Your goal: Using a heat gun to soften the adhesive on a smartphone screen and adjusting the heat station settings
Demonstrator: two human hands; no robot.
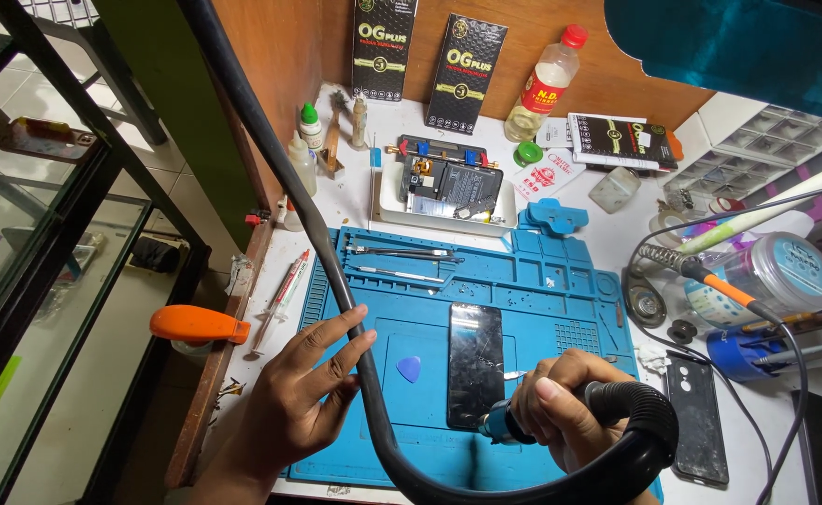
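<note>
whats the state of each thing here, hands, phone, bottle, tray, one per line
left hand: open, fingers resting against the black hose
right hand: closed around the hot-air nozzle
phone: flat on the blue mat, glass cracked
plastic bottle: upright, red cap on
white tray: holds an opened phone
back cover: off, lying flat

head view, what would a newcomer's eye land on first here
The thick black hose sweeping from top left down around the front, with the left hand against it. Next, the black phone lying flat mid blue mat, where the right hand aims the hose's blue-tipped nozzle at its lower end.
</note>
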